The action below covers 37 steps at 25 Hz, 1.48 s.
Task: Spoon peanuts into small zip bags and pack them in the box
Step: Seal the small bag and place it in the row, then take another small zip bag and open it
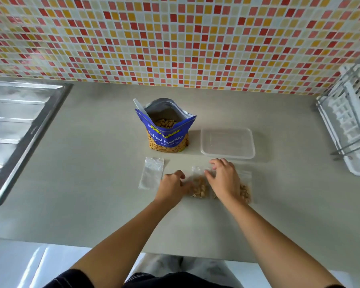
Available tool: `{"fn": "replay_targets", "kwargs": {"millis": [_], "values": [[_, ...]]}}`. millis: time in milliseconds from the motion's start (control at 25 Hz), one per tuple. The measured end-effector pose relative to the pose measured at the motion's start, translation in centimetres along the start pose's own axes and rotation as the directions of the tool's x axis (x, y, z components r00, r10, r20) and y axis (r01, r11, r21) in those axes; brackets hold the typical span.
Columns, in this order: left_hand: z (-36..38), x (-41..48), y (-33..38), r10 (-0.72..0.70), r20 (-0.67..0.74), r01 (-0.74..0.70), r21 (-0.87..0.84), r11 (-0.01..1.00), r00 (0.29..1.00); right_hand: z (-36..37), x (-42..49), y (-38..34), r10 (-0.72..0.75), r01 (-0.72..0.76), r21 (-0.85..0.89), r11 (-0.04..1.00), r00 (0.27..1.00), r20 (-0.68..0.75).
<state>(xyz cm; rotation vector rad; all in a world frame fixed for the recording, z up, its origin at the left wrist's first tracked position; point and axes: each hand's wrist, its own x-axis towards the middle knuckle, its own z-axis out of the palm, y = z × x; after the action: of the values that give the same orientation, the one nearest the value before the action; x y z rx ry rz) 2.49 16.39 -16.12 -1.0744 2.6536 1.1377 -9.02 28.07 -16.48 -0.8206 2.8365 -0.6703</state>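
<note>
Sink (19, 125): steel, cut off by the left edge, well apart from the work.
Empty zip bag (151, 172): lies flat on the counter (92, 204), left of the hands, likely waiting its turn to be filled.
Peanut pouch (166, 129): stands upright and open behind the bags, peanuts showing inside. A white spoon (139, 108) handle leans out of its mouth, probably parked for the next scoop.
Left hand (173, 185): fingers curled against the left side of the middle bag. I cannot tell whether it pinches the bag or only steadies it.
Middle filled bag (199, 183): flat between the hands, peanuts in its lower half. Whether its zip is closed is too blurred to read.
Right hand (223, 179): fingers spread, palm down over plastic, seemingly flattening it or pressing a seal.
Right filled bag (245, 188): mostly hidden under that hand. Whether one bag or two lie there is unclear.
Box (227, 145): clear and lidless, just behind the right hand, no bags visible inside.
Dish rack (349, 125): white, cut off at the right edge.
</note>
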Motion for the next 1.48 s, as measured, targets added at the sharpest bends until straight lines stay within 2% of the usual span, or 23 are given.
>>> {"fn": "replay_targets", "kwargs": {"millis": [160,240,360,480,600,720,1160,1320,1480], "values": [[-4.0,1.4,-2.8,0.049,-0.190,-0.047,0.016,0.999,0.981,1.2,-0.2,-3.0,-0.259,0.259,0.077,0.963,0.966,-0.011],[-5.6,2.2,-4.8,0.039,-0.267,-0.035,0.020,0.999,0.963,2.5,-0.2,-4.9,-0.328,0.321,0.137,0.937,0.944,0.029],[-7.0,3.0,-7.2,0.094,-0.246,-0.064,0.129,0.990,0.965,4.4,0.5,-8.0,-0.279,0.250,0.203,0.947,0.951,0.131],[-7.2,3.3,-8.5,0.200,-0.180,-0.149,0.264,0.953,0.963,5.6,1.0,-10.1,-0.223,0.187,0.159,0.969,0.940,0.257],[-7.3,3.6,-8.6,0.200,-0.127,-0.152,0.316,0.936,0.971,6.3,1.0,-10.7,-0.180,0.158,0.095,0.983,0.935,0.305],[-7.7,4.0,-8.7,0.185,-0.107,-0.135,0.363,0.922,0.977,6.7,1.0,-10.9,-0.162,0.144,0.083,0.986,0.946,0.282],[-8.0,4.2,-9.1,0.284,-0.058,-0.232,0.435,0.870,0.957,6.8,-0.4,-12.1,-0.174,0.155,0.123,0.980,0.971,0.164],[-8.2,4.2,-9.4,0.367,-0.059,-0.306,0.439,0.845,0.928,7.1,-1.0,-12.5,-0.090,0.058,0.209,0.976,0.985,0.147],[-9.1,4.0,-9.6,0.446,-0.052,-0.382,0.434,0.816,0.894,6.7,-1.5,-12.9,-0.001,-0.066,0.424,0.903,0.988,0.156]]}}
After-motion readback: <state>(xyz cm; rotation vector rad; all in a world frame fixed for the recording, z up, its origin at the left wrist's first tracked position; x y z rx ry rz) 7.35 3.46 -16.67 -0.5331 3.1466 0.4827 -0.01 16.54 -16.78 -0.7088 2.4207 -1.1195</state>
